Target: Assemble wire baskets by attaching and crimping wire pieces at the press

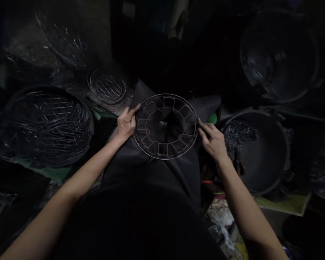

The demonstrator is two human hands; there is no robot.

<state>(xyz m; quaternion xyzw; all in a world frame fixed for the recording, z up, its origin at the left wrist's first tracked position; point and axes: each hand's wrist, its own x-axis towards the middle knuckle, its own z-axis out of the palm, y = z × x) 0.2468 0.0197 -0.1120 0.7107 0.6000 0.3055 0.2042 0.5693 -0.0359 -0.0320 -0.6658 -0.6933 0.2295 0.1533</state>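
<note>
A round wire frame, with an outer ring and wire loops bent inward around an open centre, is held over my lap. At its left rim my left hand grips the outer ring, the index finger stretched along the wire. On the opposite side my right hand pinches the right rim between thumb and fingers. Beneath the frame a dark apron covers my legs.
A wide basin of bent wire pieces stands at left, with a smaller wire coil beyond it. To the right, a tub holds small metal parts and pliers. Another large tub stands behind. A plastic bag lies below.
</note>
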